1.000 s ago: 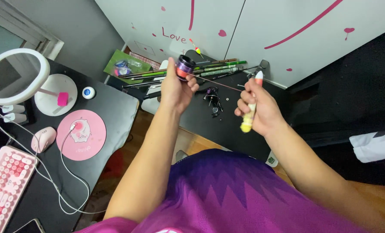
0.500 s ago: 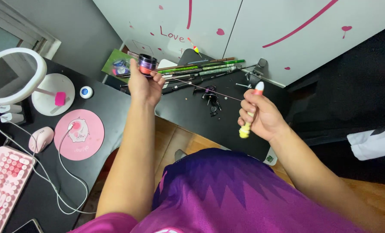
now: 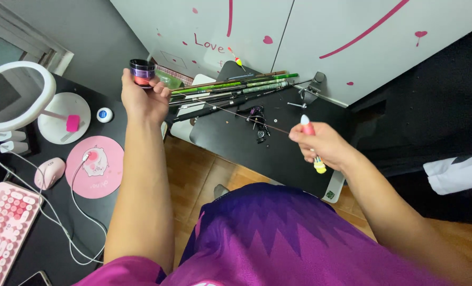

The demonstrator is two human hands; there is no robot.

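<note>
Purple-banded spool [image 3: 142, 72] sat gripped in the left hand [image 3: 141, 98] while the right hand [image 3: 320, 144] pinched a float [image 3: 311, 143] above the black tabletop [image 3: 278, 153].

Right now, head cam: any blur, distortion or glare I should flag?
Head view: even indoor light, no hard glare; wide-angle bend shows at the edges, so the cabinet doors lean. The left hand with the small purple spool and the right hand with the float read sharp; the purple shirt up close is soft.
</note>
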